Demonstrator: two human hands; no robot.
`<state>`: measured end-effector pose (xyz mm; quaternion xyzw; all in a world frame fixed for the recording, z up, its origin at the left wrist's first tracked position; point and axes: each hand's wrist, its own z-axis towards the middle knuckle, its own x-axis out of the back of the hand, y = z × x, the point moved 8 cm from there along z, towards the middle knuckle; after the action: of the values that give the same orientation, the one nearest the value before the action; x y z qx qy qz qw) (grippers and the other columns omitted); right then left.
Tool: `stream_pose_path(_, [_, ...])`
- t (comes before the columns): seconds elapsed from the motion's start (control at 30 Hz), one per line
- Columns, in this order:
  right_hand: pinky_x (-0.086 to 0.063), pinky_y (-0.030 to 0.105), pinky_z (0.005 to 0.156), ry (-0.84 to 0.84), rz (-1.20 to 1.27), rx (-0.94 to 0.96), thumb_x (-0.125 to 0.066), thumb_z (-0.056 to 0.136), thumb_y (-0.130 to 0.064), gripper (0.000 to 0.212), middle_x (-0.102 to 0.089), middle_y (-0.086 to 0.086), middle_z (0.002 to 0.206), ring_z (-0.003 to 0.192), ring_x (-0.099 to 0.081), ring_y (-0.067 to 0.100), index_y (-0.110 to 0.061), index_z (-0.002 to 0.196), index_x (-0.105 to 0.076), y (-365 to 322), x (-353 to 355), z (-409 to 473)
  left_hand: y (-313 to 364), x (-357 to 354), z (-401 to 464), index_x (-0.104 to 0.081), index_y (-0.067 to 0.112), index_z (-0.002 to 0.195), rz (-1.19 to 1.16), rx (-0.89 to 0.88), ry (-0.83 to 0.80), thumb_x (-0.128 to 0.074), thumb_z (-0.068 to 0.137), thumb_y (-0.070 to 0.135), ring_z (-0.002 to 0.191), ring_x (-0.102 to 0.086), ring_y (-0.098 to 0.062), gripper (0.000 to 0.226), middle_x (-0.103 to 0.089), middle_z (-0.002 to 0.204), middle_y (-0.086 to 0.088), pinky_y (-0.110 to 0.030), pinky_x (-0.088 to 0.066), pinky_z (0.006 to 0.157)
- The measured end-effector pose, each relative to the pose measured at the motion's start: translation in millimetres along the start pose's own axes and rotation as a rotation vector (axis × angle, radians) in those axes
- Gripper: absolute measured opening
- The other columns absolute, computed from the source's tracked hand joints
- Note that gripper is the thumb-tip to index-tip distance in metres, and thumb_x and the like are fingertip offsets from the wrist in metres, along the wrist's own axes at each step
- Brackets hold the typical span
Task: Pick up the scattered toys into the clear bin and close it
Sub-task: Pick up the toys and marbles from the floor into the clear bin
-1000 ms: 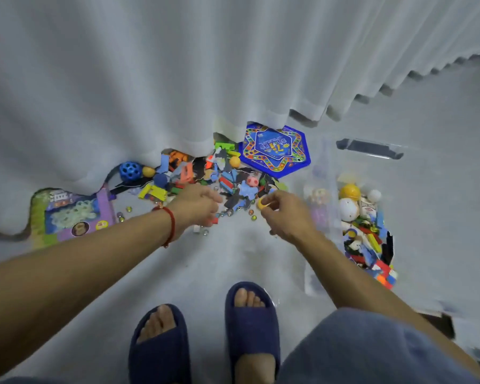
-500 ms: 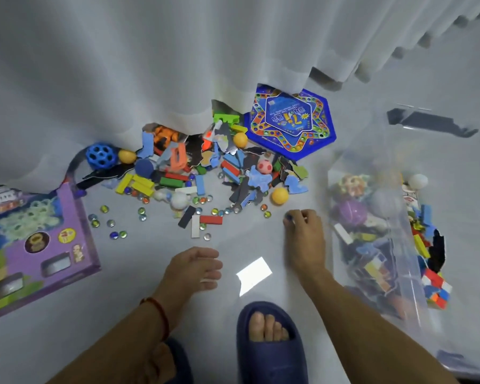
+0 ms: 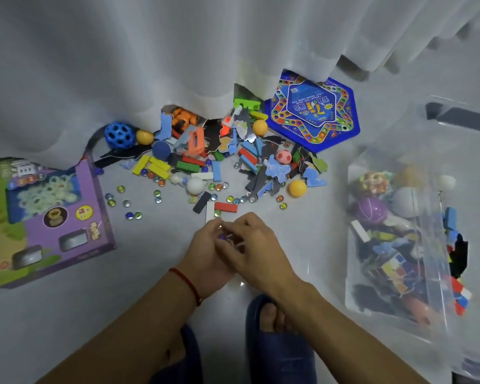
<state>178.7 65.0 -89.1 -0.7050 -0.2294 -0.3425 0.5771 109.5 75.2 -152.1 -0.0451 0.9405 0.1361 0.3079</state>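
From the head view, I see both hands have come together since half a second ago, when they lay apart on the floor: my left hand [image 3: 205,253] now cups upward, curled round a small purple marble [image 3: 221,237], and my right hand [image 3: 257,249] lies over it, fingers curled as if dropping beads in, though whether its grip holds anything I cannot tell. I judge this a gathering step, a handful before a trip to the clear bin [image 3: 394,245], which stands open and part-filled to the right of the hands. Beyond the hands the toy pile [image 3: 219,159] remains large, loose marbles [image 3: 126,203] spread on the floor. Left of the pile lies a purple box [image 3: 53,220]; the curtain [image 3: 178,65] drapes over the pile's far edge, hiding some pieces.
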Motion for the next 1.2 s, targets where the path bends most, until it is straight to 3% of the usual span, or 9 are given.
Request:
stream_pose_path(0.1, [-0.045,0.022,0.078,0.310,0.031,-0.044,-0.055,0.096,-0.027,0.025,-0.063,0.001,0.100,0.091,-0.056,0.013,-0.016,0.106,-0.075,17,39,26,9,-5,9,-0.065,0.002,0.097,0.021,-0.045,0.057,-0.035,0.101,0.023,0.081,-0.064,-0.026,0.037,-0.065,0.097,-0.018,-0.033,-0.053,0.072])
stream_pose_path(0.2, [-0.043,0.021,0.085,0.589,0.029,-0.435,-0.060,0.089,-0.016,0.030,-0.061,0.007,0.118,0.111,-0.056,0.023,-0.017,0.117,-0.070,100,97,60,18,-22,18,-0.062,0.001,0.092,0.062,-0.054,0.117,-0.040,0.101,0.026,0.072,-0.058,-0.026,0.035,-0.064,0.091,-0.017,-0.029,-0.054,0.061])
stream_pose_path(0.3, [-0.041,0.038,0.102,0.430,-0.121,-0.748,-0.068,0.086,-0.016,0.051,-0.045,0.011,0.139,0.129,-0.040,0.031,-0.022,0.135,-0.055,174,124,85,26,-42,24,-0.064,-0.001,0.099,0.068,-0.059,0.072,-0.041,0.101,0.029,0.074,-0.060,-0.028,0.038,-0.065,0.089,-0.018,-0.031,-0.057,0.062])
stream_pose_path(0.5, [-0.041,0.040,0.101,0.106,-0.132,-0.719,-0.086,0.073,-0.042,0.079,-0.042,0.009,0.140,0.132,-0.038,0.035,-0.029,0.140,-0.045,209,113,120,35,-43,33,-0.066,0.000,0.096,0.090,-0.057,0.035,-0.043,0.098,0.029,0.077,-0.061,-0.029,0.037,-0.066,0.089,-0.016,-0.035,-0.054,0.069])
stream_pose_path(0.67, [-0.037,0.036,0.099,0.082,-0.452,-0.516,-0.068,0.090,-0.029,0.052,-0.051,0.014,0.137,0.123,-0.047,0.039,-0.021,0.138,-0.047,206,111,130,34,-38,37,-0.061,0.005,0.079,0.074,-0.061,0.058,-0.043,0.098,0.029,0.077,-0.062,-0.029,0.036,-0.066,0.087,-0.016,-0.036,-0.052,0.069])
stream_pose_path(0.8, [-0.041,0.041,0.100,0.115,-0.530,-0.459,-0.056,0.099,-0.019,0.038,-0.058,0.020,0.132,0.119,-0.052,0.038,-0.009,0.135,-0.049,203,115,134,30,-49,37,-0.058,0.007,0.071,0.083,-0.052,0.047,-0.045,0.098,0.028,0.076,-0.063,-0.028,0.036,-0.068,0.086,-0.016,-0.036,-0.053,0.068])
stream_pose_path(0.93, [-0.049,0.042,0.088,0.287,-0.297,-0.589,-0.059,0.097,-0.014,0.035,-0.061,0.023,0.127,0.115,-0.058,0.040,-0.002,0.129,-0.050,202,140,120,33,-66,27,-0.062,0.004,0.079,0.068,-0.085,0.022,-0.044,0.097,0.026,0.076,-0.061,-0.028,0.033,-0.065,0.086,-0.016,-0.035,-0.055,0.071])
stream_pose_path(1.03, [-0.056,0.041,0.084,0.420,0.080,-0.685,-0.064,0.092,-0.019,0.033,-0.065,0.018,0.120,0.107,-0.065,0.038,-0.006,0.122,-0.056,187,158,108,37,-86,12,-0.063,0.002,0.087,0.094,-0.133,0.005,-0.045,0.096,0.025,0.078,-0.061,-0.029,0.031,-0.065,0.087,-0.017,-0.037,-0.055,0.072])
stream_pose_path(1.2, [-0.063,0.047,0.075,0.553,0.640,-0.453,-0.065,0.073,0.003,0.031,-0.070,0.012,0.105,0.092,-0.072,0.029,-0.016,0.097,-0.067,111,236,66,30,-172,-26,-0.058,0.003,0.089,0.296,-0.148,-0.103,-0.048,0.091,0.015,0.067,-0.057,-0.026,0.016,-0.060,0.085,-0.017,-0.036,-0.053,0.068])
